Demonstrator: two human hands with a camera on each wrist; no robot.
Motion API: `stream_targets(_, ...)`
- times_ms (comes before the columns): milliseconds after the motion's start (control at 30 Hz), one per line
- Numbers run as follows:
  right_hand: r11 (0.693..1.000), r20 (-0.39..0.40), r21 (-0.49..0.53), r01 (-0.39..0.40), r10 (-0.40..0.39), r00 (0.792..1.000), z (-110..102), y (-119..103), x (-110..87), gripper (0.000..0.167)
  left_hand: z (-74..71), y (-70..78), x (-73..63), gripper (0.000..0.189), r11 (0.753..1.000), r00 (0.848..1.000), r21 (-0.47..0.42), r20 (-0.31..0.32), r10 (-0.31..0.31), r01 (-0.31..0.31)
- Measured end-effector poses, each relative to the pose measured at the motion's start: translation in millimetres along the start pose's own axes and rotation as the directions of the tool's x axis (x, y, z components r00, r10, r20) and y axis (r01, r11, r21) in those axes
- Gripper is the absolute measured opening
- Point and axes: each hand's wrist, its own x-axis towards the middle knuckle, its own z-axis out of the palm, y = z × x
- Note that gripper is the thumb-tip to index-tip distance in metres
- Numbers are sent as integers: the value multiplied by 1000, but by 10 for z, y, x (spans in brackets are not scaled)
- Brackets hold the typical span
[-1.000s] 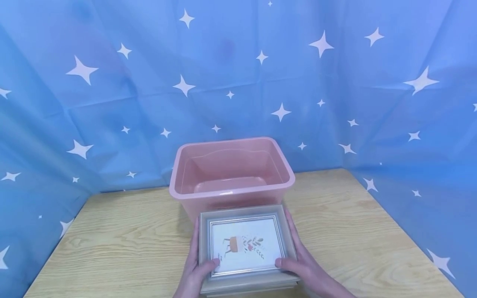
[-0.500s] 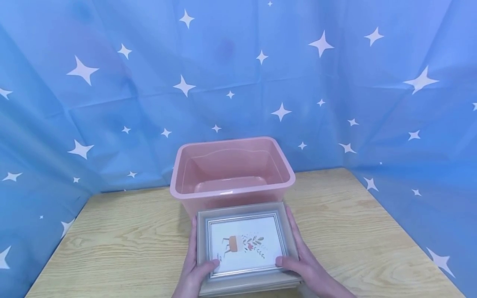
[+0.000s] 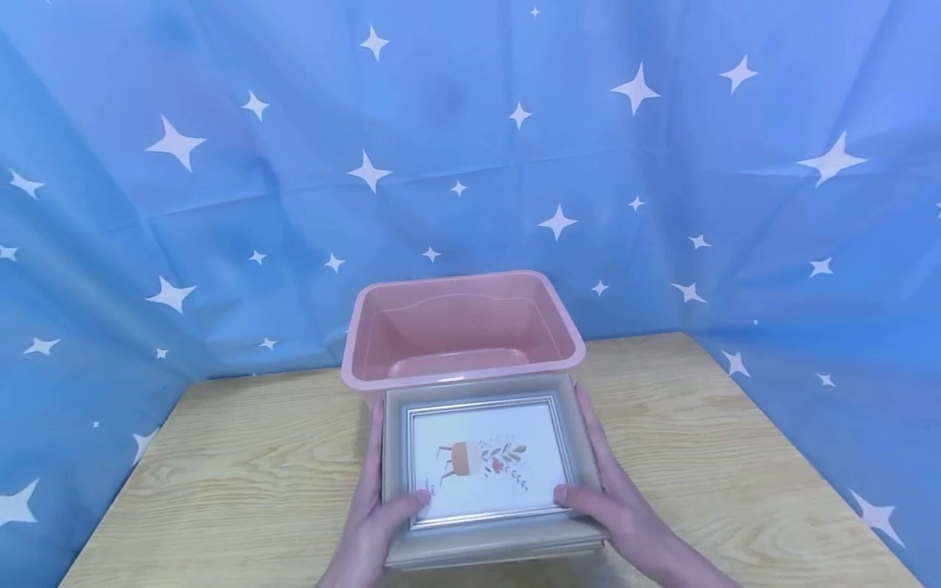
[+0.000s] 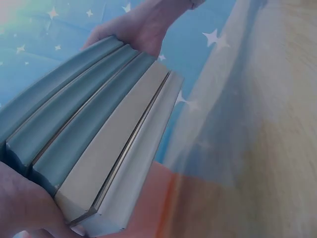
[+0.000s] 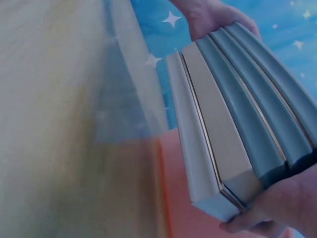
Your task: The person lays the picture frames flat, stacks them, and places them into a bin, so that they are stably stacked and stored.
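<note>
Both my hands hold a stack of several picture frames, one gripping each side. The top one has a greyish border, a silver inner edge and a print of a plant in an orange-and-white pot on legs. My left hand has its thumb over the top frame's left corner, and my right hand has its thumb at the right. In the left wrist view the edges of the stack show blue-grey, beige and white layers pressed together. The right wrist view shows these layers held between both hands, over the table.
A pink plastic bin stands at the back of the wooden table, its near rim just beyond the stack. Nothing shows inside it. A blue cloth with white stars hangs behind and at both sides.
The stack of picture frames has risen and moved forward in both hands, so its far edge now overlaps the bin's front wall up to the rim. The head view has shifted slightly.
</note>
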Motion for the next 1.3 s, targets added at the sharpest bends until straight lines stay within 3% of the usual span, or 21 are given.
stream_targets(233,995,43,43,85,-87,995,-57,-269,120,100,19,235,41,106,999,999,-44,32,13,-11)
stream_targets(500,988,79,131,81,-92,993,-108,-529,208,99,20,517,97,103,994,998,-111,57,28,-21)
stream_targets(767,984,81,140,105,-118,990,-162,-765,378,101,43,793,255,105,988,990,-70,28,138,-136)
stream_targets(1067,982,43,114,149,-155,987,-204,-951,575,102,16,999,492,106,982,986,-100,42,162,-158)
stream_targets(1300,981,56,127,146,-154,986,-191,-1122,807,105,-72,1114,656,105,974,980,-120,21,197,-193)
